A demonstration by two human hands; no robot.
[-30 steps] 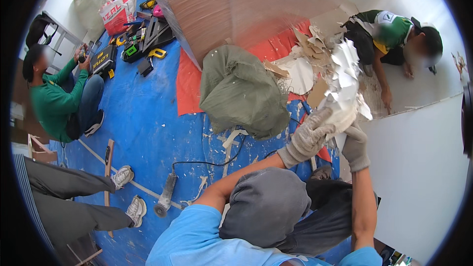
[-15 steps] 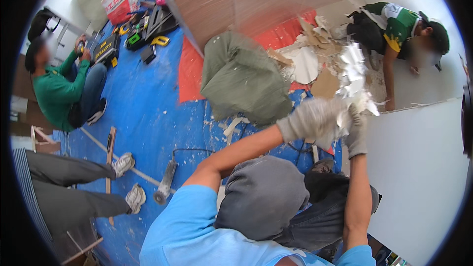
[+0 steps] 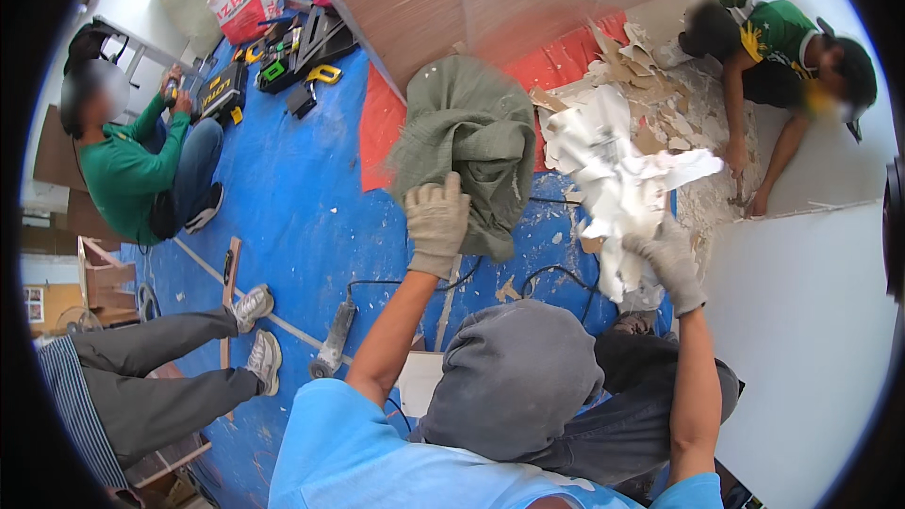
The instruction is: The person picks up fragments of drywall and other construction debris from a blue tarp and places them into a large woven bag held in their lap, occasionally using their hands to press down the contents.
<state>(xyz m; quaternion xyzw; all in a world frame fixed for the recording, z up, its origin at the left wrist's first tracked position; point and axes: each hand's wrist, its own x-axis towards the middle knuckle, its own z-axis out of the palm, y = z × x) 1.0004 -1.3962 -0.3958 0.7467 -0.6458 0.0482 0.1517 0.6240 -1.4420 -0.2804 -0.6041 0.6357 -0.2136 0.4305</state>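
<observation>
My left hand [image 3: 436, 229], in a grey work glove, grips the near edge of a dull green woven sack [image 3: 471, 113]. The sack lies rumpled on the floor, with folds bunched near my fingers. My gloved right hand [image 3: 671, 264] is closed on a crumpled bundle of torn white paper sheeting [image 3: 613, 179], held up to the right of the sack. Part of the bundle hangs down beside my fingers. Beyond it lies a heap of broken board scraps and debris [image 3: 650, 85].
Blue sheeting [image 3: 311, 188] covers the floor. An angle grinder [image 3: 333, 339] with a cord lies left of my knee. A white panel [image 3: 792, 292] stands at right. One person [image 3: 792, 57] crouches far right, another [image 3: 132, 160] at left; someone's legs [image 3: 160, 339] show lower left.
My left hand has left the paper bundle and moved left onto the sack, whose near edge is now bunched up. The bundle has shifted left and lower in my right hand.
</observation>
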